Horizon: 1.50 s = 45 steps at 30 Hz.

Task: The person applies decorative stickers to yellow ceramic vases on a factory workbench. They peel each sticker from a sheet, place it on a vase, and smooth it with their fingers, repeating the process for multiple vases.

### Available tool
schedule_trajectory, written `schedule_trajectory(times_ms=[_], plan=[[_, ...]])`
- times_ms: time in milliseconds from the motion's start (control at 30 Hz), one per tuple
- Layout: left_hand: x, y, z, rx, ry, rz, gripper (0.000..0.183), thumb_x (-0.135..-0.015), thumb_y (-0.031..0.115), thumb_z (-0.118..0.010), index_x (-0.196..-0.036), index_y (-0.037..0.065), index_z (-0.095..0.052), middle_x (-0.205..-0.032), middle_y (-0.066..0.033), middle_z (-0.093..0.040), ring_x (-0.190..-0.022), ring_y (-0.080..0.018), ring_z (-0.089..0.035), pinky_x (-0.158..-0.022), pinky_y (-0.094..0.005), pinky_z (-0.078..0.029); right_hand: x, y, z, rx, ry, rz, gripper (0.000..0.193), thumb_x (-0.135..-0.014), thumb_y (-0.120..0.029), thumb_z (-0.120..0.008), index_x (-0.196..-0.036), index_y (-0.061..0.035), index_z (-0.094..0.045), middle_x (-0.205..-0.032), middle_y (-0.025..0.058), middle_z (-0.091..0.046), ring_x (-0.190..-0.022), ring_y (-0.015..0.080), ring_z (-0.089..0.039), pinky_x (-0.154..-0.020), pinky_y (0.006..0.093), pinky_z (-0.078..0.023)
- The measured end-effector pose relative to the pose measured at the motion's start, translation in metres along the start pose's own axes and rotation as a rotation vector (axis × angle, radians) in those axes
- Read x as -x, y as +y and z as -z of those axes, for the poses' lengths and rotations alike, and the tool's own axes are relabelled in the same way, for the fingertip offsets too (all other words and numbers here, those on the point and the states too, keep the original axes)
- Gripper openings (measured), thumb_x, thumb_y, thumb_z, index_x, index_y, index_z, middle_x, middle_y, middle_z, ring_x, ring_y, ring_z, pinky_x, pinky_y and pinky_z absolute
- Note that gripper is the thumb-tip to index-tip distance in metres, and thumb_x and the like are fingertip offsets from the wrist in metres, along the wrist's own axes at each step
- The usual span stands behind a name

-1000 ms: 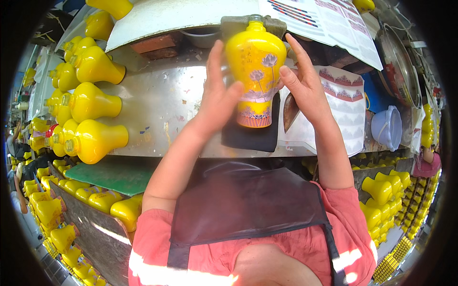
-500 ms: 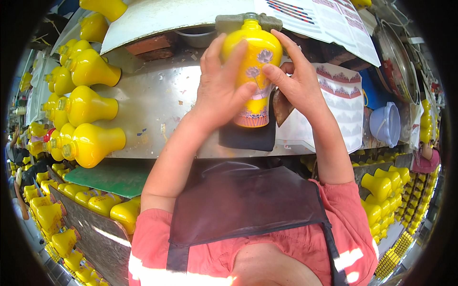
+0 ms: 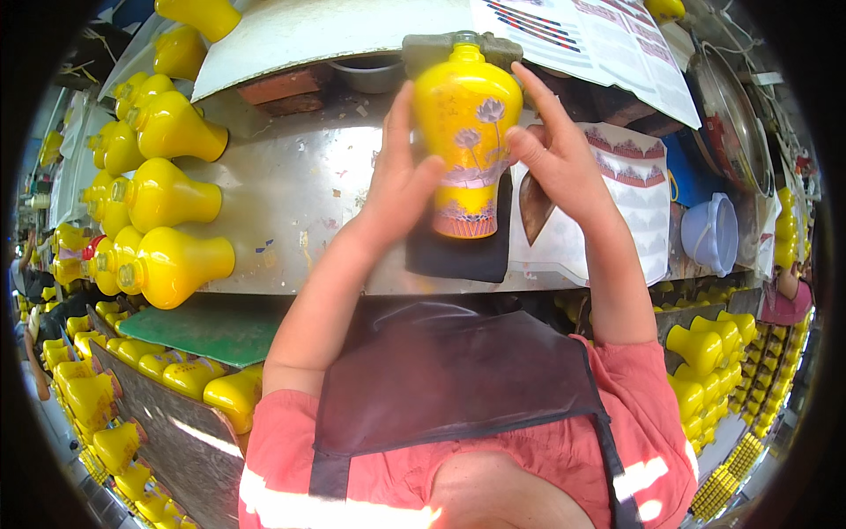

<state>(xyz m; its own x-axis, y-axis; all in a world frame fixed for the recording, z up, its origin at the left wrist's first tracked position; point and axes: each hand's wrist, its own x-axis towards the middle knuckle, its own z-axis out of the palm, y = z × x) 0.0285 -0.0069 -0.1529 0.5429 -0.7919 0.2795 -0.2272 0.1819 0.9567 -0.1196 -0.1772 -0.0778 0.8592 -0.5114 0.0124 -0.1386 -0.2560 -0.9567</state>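
Note:
A yellow vase-shaped bottle point(image 3: 467, 115) with lotus flowers and a patterned band at its narrow base lies in front of me. Its neck rests on a grey block point(image 3: 502, 50), its base over a black pad point(image 3: 454, 258). My left hand point(image 3: 401, 172) is open along the bottle's left side, thumb near its lower edge; whether it touches cannot be told. At the right side is my right hand point(image 3: 560, 154), thumb and forefinger stretched toward the bottle. A brown wedge-shaped piece point(image 3: 534, 207) sticks out below that hand, apparently held by the curled fingers, which are mostly hidden.
Several yellow bottles point(image 3: 176, 196) lie along the metal bench's left side. White sheets with printed decals point(image 3: 626, 203) lie at right, near a lilac bucket point(image 3: 710, 234). A white board point(image 3: 291, 44) spans the back. Below the bench are a green board point(image 3: 203, 331) and more bottles point(image 3: 705, 344).
My left hand has come off the bottle's front to its left side, uncovering the flowers. My right hand has shifted slightly right, and the brown piece moved with it.

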Motion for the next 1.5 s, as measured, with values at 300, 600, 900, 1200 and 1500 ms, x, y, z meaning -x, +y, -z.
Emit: schedule_trajectory(times_ms=[300,600,900,1200,1500], plan=[[0.003,-0.011,-0.004,0.056,-0.056,0.015,0.11,-0.089,0.035,-0.076,-0.166,0.014,0.0,-0.165,-0.0201,-0.024,-0.152,-0.0343,-0.028,-0.124,-0.0461,-0.025,0.001,0.002,-0.006,0.226,0.05,0.076,0.086,-0.083,-0.028,-0.08,-0.157,-0.0056,-0.041,-0.135,0.0212,-0.061,-0.079,0.0201,-0.061,-0.078,0.0313,-0.053],[0.007,-0.008,0.001,0.185,-0.072,0.078,0.1,-0.097,0.064,-0.059,-0.168,0.018,-0.006,-0.164,-0.0171,-0.027,-0.146,-0.03,-0.04,-0.121,-0.0435,-0.03,-0.001,0.006,0.004,-0.051,-0.029,0.032,0.067,-0.105,-0.034,-0.063,-0.161,-0.01,-0.037,-0.104,0.0061,-0.067,-0.082,0.0095,-0.064,-0.077,0.0245,-0.051],[0.007,0.001,-0.005,0.125,-0.04,0.095,0.104,-0.087,0.037,-0.075,-0.165,0.01,-0.012,-0.162,-0.0207,-0.028,-0.15,-0.0356,-0.031,-0.124,-0.0469,-0.025,0.001,-0.001,-0.002,0.136,0.076,0.084,0.073,-0.091,-0.027,-0.074,-0.155,-0.0062,-0.046,-0.121,0.0143,-0.066,-0.077,0.0134,-0.063,-0.072,0.0273,-0.052],[0.0,0.007,-0.005,0.059,0.015,0.029,0.111,-0.079,0.034,-0.08,-0.164,0.005,-0.015,-0.163,-0.0245,-0.023,-0.153,-0.0392,-0.024,-0.126,-0.047,-0.021,-0.005,-0.022,-0.001,0.106,0.06,0.002,0.079,-0.082,-0.035,-0.078,-0.148,-0.0015,-0.051,-0.122,0.02,-0.064,-0.073,0.018,-0.063,-0.07,0.0313,-0.053],[0.0,0.009,-0.022,0.074,0.105,0.103,0.111,-0.079,0.038,-0.083,-0.163,0.003,-0.018,-0.159,-0.0245,-0.029,-0.149,-0.0392,-0.032,-0.123,-0.0453,-0.029,-0.012,-0.034,-0.009,0.296,0.085,-0.013,0.075,-0.079,-0.036,-0.078,-0.142,-0.001,-0.056,-0.12,0.0206,-0.068,-0.086,0.0263,-0.067,-0.079,0.0361,-0.054]])
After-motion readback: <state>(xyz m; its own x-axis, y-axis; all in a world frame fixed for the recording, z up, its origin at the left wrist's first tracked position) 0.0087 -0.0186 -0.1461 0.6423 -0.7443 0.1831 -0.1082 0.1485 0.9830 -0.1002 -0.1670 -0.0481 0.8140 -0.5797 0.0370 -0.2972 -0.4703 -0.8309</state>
